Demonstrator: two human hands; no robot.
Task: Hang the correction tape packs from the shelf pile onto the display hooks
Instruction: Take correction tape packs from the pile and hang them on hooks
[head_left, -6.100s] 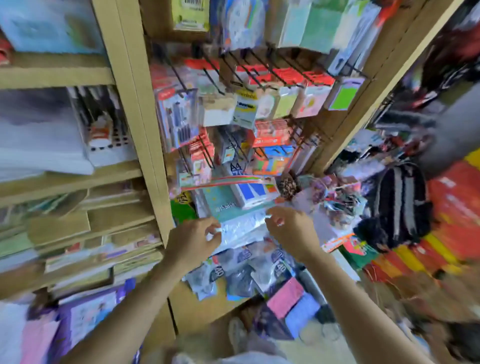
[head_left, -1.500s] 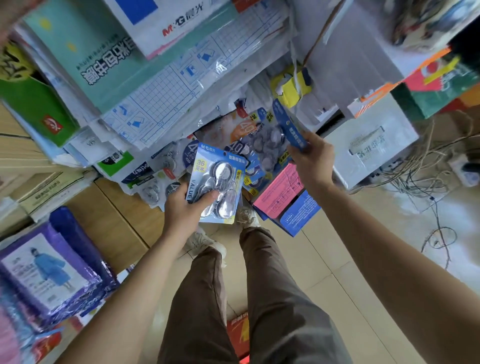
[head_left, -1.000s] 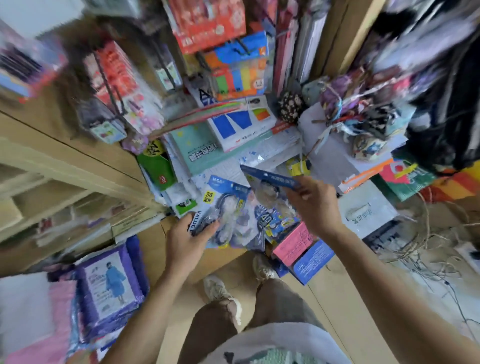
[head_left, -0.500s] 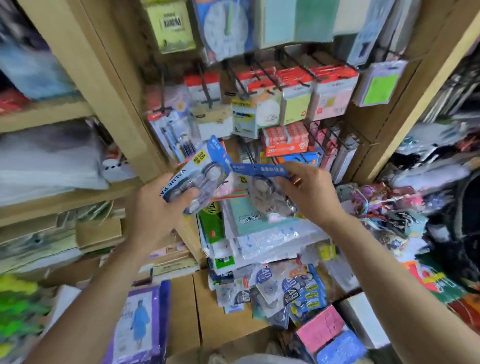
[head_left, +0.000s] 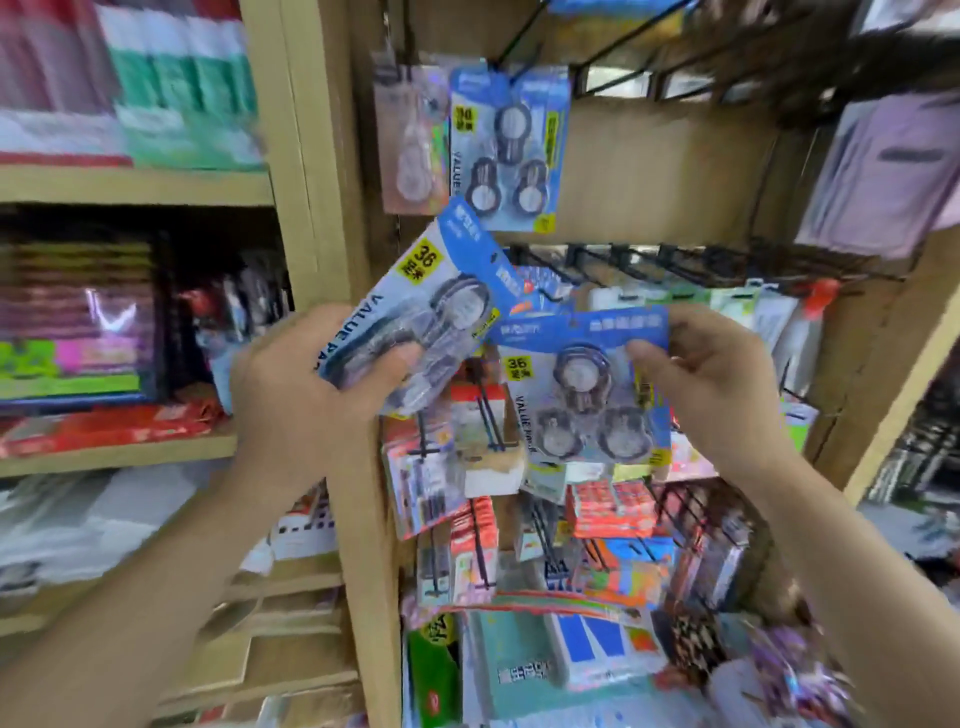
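- head view: left hand (head_left: 306, 395) grips the left pack (head_left: 415, 312), tilted, thumb curled across its blister.
- right hand (head_left: 711, 395) pinches the right pack (head_left: 582, 395) by its right edge, header up.
- both packs are held just below the hung pack (head_left: 506, 150) on the top hook (head_left: 519, 36).
- likely step: hang the right pack first. keep it upright, line its hole up with the hook tip, then slide it back.
- the hole is too blurred to see; confirm by feel before letting go.

Glossy plastic-fronted card packs (head_left: 582, 384); matt wooden shelf frame (head_left: 311, 156).
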